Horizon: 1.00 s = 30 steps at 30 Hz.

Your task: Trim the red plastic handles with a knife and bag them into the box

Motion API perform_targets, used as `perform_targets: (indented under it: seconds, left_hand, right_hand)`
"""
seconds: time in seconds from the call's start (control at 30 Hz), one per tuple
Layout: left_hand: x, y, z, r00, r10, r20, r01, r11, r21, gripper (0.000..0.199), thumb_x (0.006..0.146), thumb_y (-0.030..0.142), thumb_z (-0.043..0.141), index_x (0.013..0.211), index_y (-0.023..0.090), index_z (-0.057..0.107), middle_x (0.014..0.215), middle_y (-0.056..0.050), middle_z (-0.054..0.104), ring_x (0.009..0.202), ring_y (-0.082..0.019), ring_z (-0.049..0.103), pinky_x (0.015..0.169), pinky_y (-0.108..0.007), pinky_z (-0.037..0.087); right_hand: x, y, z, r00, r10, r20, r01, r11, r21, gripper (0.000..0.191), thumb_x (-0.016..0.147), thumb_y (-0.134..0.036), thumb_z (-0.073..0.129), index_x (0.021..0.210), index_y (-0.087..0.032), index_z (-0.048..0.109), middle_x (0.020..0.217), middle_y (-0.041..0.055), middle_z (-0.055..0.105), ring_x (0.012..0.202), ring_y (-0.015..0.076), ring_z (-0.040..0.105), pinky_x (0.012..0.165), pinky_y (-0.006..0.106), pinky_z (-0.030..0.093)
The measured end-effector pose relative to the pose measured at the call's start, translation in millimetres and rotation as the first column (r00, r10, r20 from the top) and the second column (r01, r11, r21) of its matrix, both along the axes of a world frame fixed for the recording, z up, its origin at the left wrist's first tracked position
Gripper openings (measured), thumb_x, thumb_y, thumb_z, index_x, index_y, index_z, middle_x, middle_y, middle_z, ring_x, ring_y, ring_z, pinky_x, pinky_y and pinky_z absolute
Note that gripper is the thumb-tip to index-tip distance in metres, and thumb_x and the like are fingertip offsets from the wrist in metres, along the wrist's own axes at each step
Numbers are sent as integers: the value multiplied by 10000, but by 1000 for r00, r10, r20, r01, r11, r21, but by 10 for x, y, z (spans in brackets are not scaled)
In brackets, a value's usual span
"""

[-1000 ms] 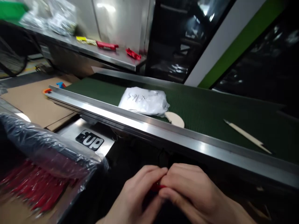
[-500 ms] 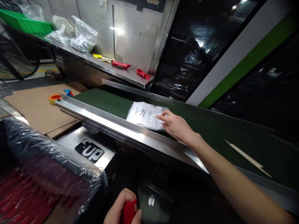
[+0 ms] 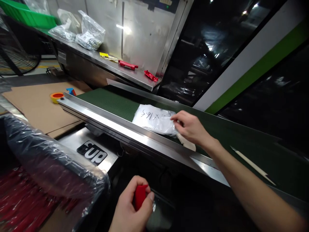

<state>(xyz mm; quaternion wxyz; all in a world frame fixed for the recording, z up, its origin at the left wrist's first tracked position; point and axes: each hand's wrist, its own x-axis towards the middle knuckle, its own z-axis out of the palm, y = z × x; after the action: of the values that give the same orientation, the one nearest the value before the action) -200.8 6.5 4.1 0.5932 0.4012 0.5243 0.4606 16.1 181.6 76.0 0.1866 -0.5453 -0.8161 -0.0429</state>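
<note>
My left hand [image 3: 134,203], low in the middle, is closed around a red plastic part [image 3: 140,196]; my fingers hide most of it. On the green conveyor belt lies a flat white plastic bag [image 3: 153,119] with handwritten figures, "16.5" among them. My right hand [image 3: 190,127] is at the bag's right end, thumb and bent fingers drawn together on its edge. How much plastic they pinch is hard to see. Under that hand a pale beige flat piece [image 3: 188,143] rests against the metal rail [image 3: 149,138].
A pale-handled pointed tool [image 3: 252,165] lies on the belt [image 3: 108,100] to the right. A plastic-lined bin [image 3: 62,167] holds red parts at left. Tape [image 3: 57,97] sits on cardboard [image 3: 31,106]. Bags of metal pieces [image 3: 89,32] and red parts [image 3: 127,65] occupy the back shelf [image 3: 108,66].
My right hand has slid rightward over the bag's end and its fingers have curled in, uncovering the beige piece. My left hand has risen with the red part. The bag has hardly moved.
</note>
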Motion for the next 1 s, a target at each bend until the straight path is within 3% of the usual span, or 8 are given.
perform_targets:
  seconds: [0.13, 0.27, 0.6, 0.77, 0.87, 0.93, 0.97, 1.0]
  left_hand:
    - [59, 49, 92, 999, -37, 11, 37, 999, 6, 190, 760, 381, 603, 738, 212, 520, 686, 35, 491, 590, -119, 390, 543, -223, 325]
    - [93, -12, 83, 998, -66, 23, 65, 997, 30, 190, 736, 365, 623, 718, 200, 530, 676, 28, 498, 600, -121, 398, 567, -229, 339]
    - [75, -28, 102, 997, -82, -1, 81, 996, -22, 213, 745, 367, 615, 728, 177, 523, 660, 35, 475, 594, -109, 383, 571, -224, 319]
    - [87, -5, 106, 996, -90, 1, 90, 996, -30, 174, 784, 345, 586, 754, 187, 518, 641, 45, 468, 563, -99, 397, 535, -202, 327]
    - [48, 122, 144, 983, -135, -127, 141, 989, 43, 130, 846, 329, 545, 821, 202, 546, 648, 45, 489, 563, -108, 431, 523, -198, 362]
    - [41, 345, 246, 915, -161, -369, 262, 933, 245, 129, 899, 284, 479, 941, 212, 578, 775, 17, 580, 678, -123, 538, 623, -201, 443]
    - [56, 504, 322, 845, -123, -520, 359, 852, 381, 171, 911, 236, 442, 1005, 210, 583, 920, -10, 620, 821, -131, 585, 756, -214, 471]
    - [85, 690, 410, 694, -59, -718, 512, 741, 433, 231, 919, 206, 396, 1069, 204, 573, 1040, -39, 620, 922, -148, 594, 821, -236, 476]
  right_hand:
    - [-57, 30, -116, 992, 31, 120, -15, 991, -132, 183, 897, -308, 632, 1007, -162, 619, 995, 36, 612, 795, 133, 577, 744, 314, 511]
    - [-51, 138, -245, 995, -19, 93, 33, 988, -150, 195, 930, -341, 595, 969, -151, 619, 954, 33, 617, 815, 138, 593, 759, 323, 520]
    - [221, 315, -242, 906, -81, -415, 57, 996, -70, 307, 980, -411, 508, 1067, -137, 614, 925, 33, 638, 745, 123, 615, 695, 296, 538]
    - [222, 230, -191, 837, -28, -546, 28, 1000, -9, 248, 937, -361, 593, 1042, -141, 638, 994, 46, 657, 874, 154, 633, 808, 351, 536]
    - [232, 154, -153, 809, -22, -587, 27, 1000, 0, 231, 924, -330, 613, 1055, -141, 639, 982, 42, 660, 879, 158, 634, 822, 361, 531]
    - [248, 113, -151, 798, -29, -601, 26, 1000, -15, 236, 918, -315, 622, 1076, -139, 631, 963, 36, 657, 859, 153, 632, 806, 354, 534]
    - [255, 99, -161, 797, -38, -603, 25, 999, -29, 241, 913, -311, 629, 1081, -138, 628, 951, 33, 655, 847, 151, 631, 797, 350, 535]
    - [262, 89, -176, 798, -48, -601, 25, 999, -47, 241, 909, -311, 636, 1076, -137, 629, 937, 29, 653, 836, 149, 630, 788, 346, 536]
